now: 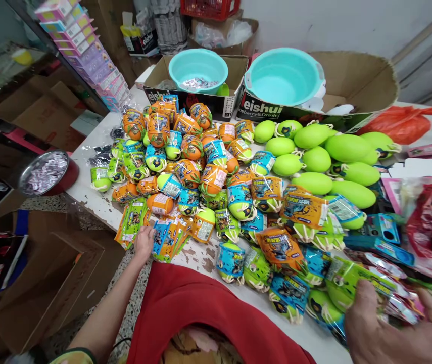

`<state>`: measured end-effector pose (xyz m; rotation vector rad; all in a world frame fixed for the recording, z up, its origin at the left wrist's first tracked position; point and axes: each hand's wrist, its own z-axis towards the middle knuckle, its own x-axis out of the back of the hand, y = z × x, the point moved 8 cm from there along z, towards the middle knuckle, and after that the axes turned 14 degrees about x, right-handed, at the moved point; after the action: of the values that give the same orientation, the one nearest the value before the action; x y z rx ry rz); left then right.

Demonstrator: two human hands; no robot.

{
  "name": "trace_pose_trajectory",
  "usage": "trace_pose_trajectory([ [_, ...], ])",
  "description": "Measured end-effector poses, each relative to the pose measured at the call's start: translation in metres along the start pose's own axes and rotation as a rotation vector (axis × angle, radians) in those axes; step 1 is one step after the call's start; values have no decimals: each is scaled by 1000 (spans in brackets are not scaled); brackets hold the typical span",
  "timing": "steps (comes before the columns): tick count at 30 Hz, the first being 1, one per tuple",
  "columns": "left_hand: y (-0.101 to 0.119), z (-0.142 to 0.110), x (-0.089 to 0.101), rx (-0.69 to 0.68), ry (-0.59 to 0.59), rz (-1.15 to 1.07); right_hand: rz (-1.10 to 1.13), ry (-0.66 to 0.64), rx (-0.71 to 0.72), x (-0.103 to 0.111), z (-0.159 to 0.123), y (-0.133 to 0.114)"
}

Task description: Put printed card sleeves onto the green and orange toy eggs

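Observation:
My left hand (pixel 144 242) is at the table's near edge, its fingers together among flat printed wrappers (pixel 166 237). A green wrapper (pixel 132 220) lies just beyond it; what the fingers hold, if anything, is hidden. At the lower right, my right hand (pixel 397 328) is low over shiny small packets (pixel 401 303), thumb and fingers apart. A green egg in a green printed wrapper (pixel 352 283) sits beside its thumb. Many wrapped green and orange eggs (pixel 213 179) are heaped across the table's middle. Bare green eggs (pixel 316 159) lie behind them on the right.
Two turquoise basins (pixel 284 76) stand in cardboard boxes at the back, the left one with small packets inside. A metal bowl of packets (pixel 47 174) is left of the table. Stacked boxes (pixel 87 50) rise at back left; a red plastic bag (pixel 397 125) lies at right.

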<state>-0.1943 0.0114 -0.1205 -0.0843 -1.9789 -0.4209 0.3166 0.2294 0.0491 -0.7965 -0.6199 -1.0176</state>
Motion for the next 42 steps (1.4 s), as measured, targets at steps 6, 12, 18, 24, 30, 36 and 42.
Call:
trace_pose_trajectory([
  [6, 82, -61, 23, -240, -230, -205, 1078, -688, -168, -91, -48, -142],
  [12, 155, -118, 8, -291, -619, -532, 1500, -1124, -431, -149, -92, -214],
  [18, 184, -124, -5, -304, -548, -493, 1323, -847, -512, -142, -65, -176],
  [24, 218, -132, 14, -384, -506, -527, 1215, -708, -468, -121, -29, -153],
  [30, 241, -146, 19, -411, -791, -685, 847, -544, -143, -95, 17, -116],
  [36, 275, -172, 4, -391, -1117, -814, 711, -532, 74, -87, 41, -120],
  [42, 287, -151, 23, -79, -1125, -1156, 801, -564, 132, -90, 101, -82],
])
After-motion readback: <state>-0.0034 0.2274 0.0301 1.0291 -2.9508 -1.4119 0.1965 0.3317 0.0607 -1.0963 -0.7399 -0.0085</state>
